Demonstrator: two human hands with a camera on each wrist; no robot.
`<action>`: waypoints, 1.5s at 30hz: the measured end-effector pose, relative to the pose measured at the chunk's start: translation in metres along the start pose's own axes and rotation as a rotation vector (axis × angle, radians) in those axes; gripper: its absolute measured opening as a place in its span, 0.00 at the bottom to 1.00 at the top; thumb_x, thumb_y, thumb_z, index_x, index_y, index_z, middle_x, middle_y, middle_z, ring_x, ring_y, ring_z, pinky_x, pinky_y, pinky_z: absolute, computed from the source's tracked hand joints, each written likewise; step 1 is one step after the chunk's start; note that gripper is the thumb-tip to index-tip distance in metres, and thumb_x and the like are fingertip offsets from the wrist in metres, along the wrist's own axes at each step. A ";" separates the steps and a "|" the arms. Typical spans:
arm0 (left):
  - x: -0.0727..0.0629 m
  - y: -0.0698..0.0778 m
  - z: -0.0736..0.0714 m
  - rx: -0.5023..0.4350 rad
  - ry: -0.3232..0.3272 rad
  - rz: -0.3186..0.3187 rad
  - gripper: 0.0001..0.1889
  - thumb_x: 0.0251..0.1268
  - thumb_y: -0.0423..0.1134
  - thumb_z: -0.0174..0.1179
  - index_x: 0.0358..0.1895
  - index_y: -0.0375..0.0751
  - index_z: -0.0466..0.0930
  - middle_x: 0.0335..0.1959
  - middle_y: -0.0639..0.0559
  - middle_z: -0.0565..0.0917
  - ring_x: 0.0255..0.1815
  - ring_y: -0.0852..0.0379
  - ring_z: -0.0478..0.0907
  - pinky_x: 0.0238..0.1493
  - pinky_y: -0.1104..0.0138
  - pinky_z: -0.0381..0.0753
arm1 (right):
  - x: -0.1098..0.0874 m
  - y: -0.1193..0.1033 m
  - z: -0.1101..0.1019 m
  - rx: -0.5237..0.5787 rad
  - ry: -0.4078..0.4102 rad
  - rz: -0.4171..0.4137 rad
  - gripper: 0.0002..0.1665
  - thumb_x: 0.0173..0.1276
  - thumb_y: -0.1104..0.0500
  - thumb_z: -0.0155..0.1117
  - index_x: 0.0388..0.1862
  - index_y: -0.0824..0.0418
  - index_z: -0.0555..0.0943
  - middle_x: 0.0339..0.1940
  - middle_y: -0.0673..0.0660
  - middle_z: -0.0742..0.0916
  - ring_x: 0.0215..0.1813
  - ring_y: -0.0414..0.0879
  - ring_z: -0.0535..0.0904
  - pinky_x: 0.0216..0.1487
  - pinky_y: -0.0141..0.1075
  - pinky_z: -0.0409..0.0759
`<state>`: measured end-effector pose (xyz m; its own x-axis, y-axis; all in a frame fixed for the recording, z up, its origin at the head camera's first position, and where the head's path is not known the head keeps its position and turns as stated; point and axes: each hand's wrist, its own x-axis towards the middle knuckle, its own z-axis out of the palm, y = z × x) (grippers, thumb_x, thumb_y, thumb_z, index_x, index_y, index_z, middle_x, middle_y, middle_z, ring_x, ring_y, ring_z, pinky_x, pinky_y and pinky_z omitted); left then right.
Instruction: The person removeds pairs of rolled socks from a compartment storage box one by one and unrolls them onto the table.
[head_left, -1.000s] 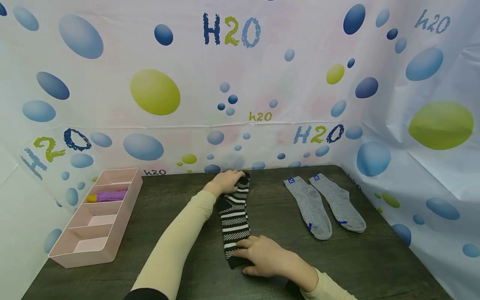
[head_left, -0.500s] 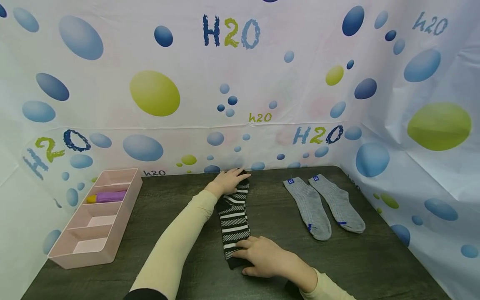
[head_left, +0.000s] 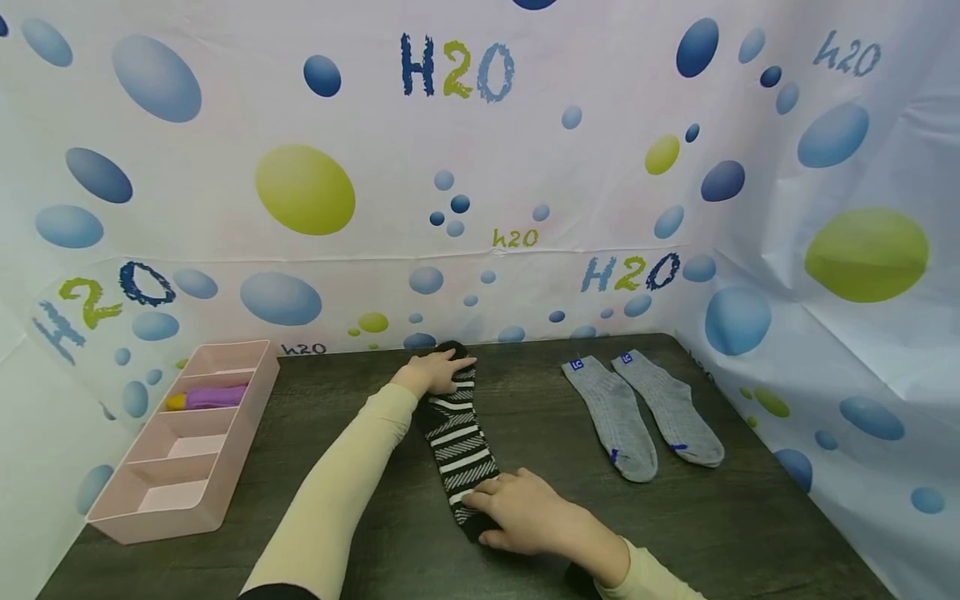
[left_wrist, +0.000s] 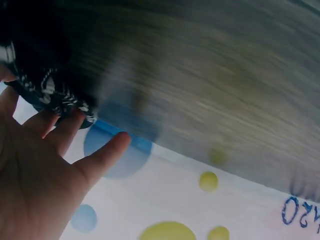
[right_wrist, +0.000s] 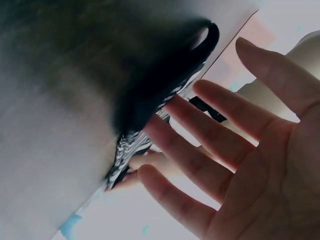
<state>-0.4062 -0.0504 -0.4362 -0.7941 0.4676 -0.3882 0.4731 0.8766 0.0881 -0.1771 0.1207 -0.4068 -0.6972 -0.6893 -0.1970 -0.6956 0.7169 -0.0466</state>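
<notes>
A black-and-white striped sock (head_left: 459,450) lies stretched out at the middle of the table, slanting from far left to near right. My left hand (head_left: 433,372) rests on its far end, fingers extended. In the left wrist view, the fingertips touch the dark fabric while the thumb stands apart. At the near end, my right hand (head_left: 525,512) lies with its fingers on the black cuff. The right wrist view shows those fingers spread and mostly straight against the sock, with the cuff opening (right_wrist: 212,37) visible as a loop.
Two grey socks (head_left: 615,421) lie side by side to the right. On the left stands a pink divided tray (head_left: 251,442), with a purple item with a yellow end (head_left: 213,397) in one compartment. A patterned curtain (head_left: 420,167) borders the table's back and right side.
My left hand has shifted to the left, carrying the sock's far end along, so the sock now slants more. The right hand stays on the near end. The head view has moved slightly.
</notes>
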 end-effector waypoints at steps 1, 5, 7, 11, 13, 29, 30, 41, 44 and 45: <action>-0.003 -0.004 0.001 -0.006 -0.005 -0.011 0.36 0.72 0.40 0.49 0.78 0.67 0.45 0.81 0.47 0.48 0.77 0.41 0.56 0.55 0.47 0.71 | 0.001 0.000 0.000 -0.003 0.000 0.016 0.29 0.65 0.40 0.64 0.65 0.43 0.76 0.60 0.45 0.83 0.59 0.43 0.80 0.54 0.42 0.80; -0.016 -0.022 0.005 -0.043 -0.014 -0.044 0.36 0.72 0.41 0.50 0.78 0.65 0.45 0.80 0.44 0.49 0.77 0.38 0.55 0.52 0.47 0.71 | 0.002 0.002 -0.002 -0.013 -0.009 0.083 0.29 0.65 0.40 0.65 0.63 0.44 0.76 0.58 0.46 0.84 0.57 0.44 0.81 0.54 0.42 0.78; -0.024 -0.031 0.008 -0.056 -0.016 -0.054 0.36 0.72 0.42 0.49 0.79 0.63 0.45 0.80 0.43 0.49 0.77 0.36 0.53 0.54 0.44 0.71 | 0.003 0.004 -0.002 -0.025 -0.012 0.116 0.28 0.64 0.40 0.65 0.63 0.45 0.77 0.57 0.47 0.84 0.56 0.45 0.82 0.54 0.43 0.78; -0.043 -0.045 0.014 -0.065 -0.014 -0.073 0.35 0.74 0.46 0.50 0.79 0.61 0.46 0.79 0.39 0.51 0.77 0.33 0.53 0.59 0.38 0.69 | 0.004 0.011 0.001 -0.047 -0.010 0.179 0.28 0.64 0.40 0.65 0.61 0.47 0.78 0.56 0.49 0.84 0.53 0.48 0.83 0.54 0.45 0.78; -0.052 -0.051 0.016 -0.070 -0.006 -0.082 0.34 0.74 0.47 0.50 0.79 0.59 0.47 0.78 0.38 0.53 0.77 0.32 0.52 0.61 0.35 0.67 | 0.005 0.015 0.002 -0.042 -0.001 0.208 0.29 0.64 0.40 0.65 0.62 0.50 0.78 0.54 0.51 0.85 0.52 0.50 0.83 0.54 0.47 0.78; -0.121 -0.058 0.048 -0.087 0.188 -0.110 0.37 0.70 0.52 0.56 0.78 0.56 0.50 0.72 0.31 0.60 0.66 0.29 0.66 0.37 0.44 0.80 | 0.044 0.053 0.006 0.043 -0.011 0.424 0.35 0.67 0.42 0.64 0.66 0.60 0.73 0.55 0.63 0.85 0.58 0.61 0.79 0.61 0.54 0.74; -0.125 -0.057 0.049 -0.086 0.193 -0.112 0.36 0.70 0.52 0.56 0.77 0.56 0.53 0.73 0.31 0.59 0.66 0.29 0.66 0.37 0.43 0.80 | 0.046 0.055 0.005 0.045 -0.011 0.425 0.35 0.67 0.42 0.63 0.65 0.60 0.74 0.55 0.63 0.85 0.58 0.61 0.79 0.62 0.54 0.74; -0.164 -0.045 0.064 -0.084 0.271 -0.121 0.30 0.60 0.52 0.66 0.65 0.46 0.75 0.68 0.34 0.67 0.63 0.32 0.70 0.42 0.43 0.80 | 0.063 0.075 0.007 0.026 -0.054 0.467 0.34 0.68 0.40 0.62 0.67 0.57 0.74 0.64 0.62 0.80 0.70 0.59 0.70 0.70 0.55 0.66; -0.174 -0.040 0.065 -0.043 0.308 -0.112 0.29 0.57 0.53 0.68 0.61 0.47 0.79 0.68 0.35 0.68 0.63 0.34 0.69 0.45 0.42 0.78 | 0.067 0.082 0.008 0.040 -0.039 0.465 0.35 0.68 0.40 0.61 0.68 0.57 0.73 0.66 0.62 0.78 0.70 0.60 0.69 0.69 0.56 0.67; -0.176 -0.038 0.065 -0.035 0.320 -0.110 0.28 0.56 0.53 0.69 0.60 0.47 0.80 0.69 0.35 0.68 0.64 0.34 0.68 0.45 0.42 0.78 | 0.069 0.085 0.007 0.049 -0.033 0.462 0.35 0.69 0.40 0.60 0.69 0.57 0.72 0.67 0.62 0.78 0.71 0.60 0.69 0.69 0.56 0.67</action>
<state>-0.2593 -0.1734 -0.4304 -0.9218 0.3771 -0.0899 0.3689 0.9246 0.0953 -0.2827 0.1350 -0.4313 -0.9257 -0.2932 -0.2389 -0.3036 0.9528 0.0072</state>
